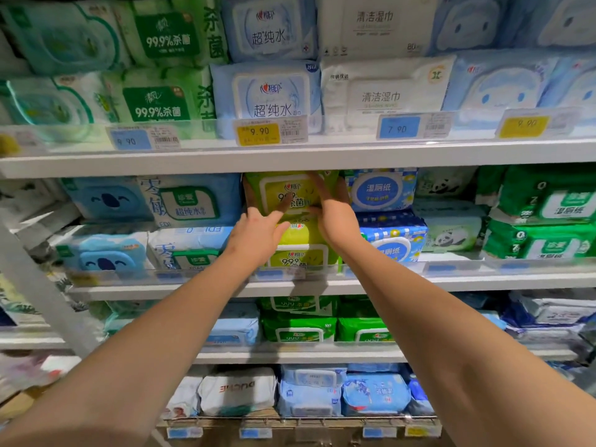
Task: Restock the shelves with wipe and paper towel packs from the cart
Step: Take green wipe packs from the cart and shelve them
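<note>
The lime wipe pack (290,191) you are seating sits at the front of the second shelf (451,280) from the top, stacked on a second lime pack (300,253) at its 6 o'clock.

Your left hand (258,230) is spread wide, with straight fingers pressing on the pack's front face from 7 o'clock. Your right hand (333,217) lies flat along the right edge at 3 o'clock, fingers stretched up towards the top corner. Neither hand looks wrapped round the pack.

Expect a soft film pouch: light to moderate in weight, damp inside, squashy at the sides and a little slick. Only the hard flip lid on the face is likely to be stiff. Push on that lid or hold the two short ends. Squeezing the middle will probably just bulge it, and it could slide forward off its twin.

By count, there are two lime packs in this column and two hands on the top one. A blue checked pack (380,188) sits just beside it at 3 o'clock and a pale blue pack (190,201) at 9 o'clock, each with one more beneath. Four price tags (257,132) can be read on the rail at 12 o'clock. The cart is out of view.
</note>
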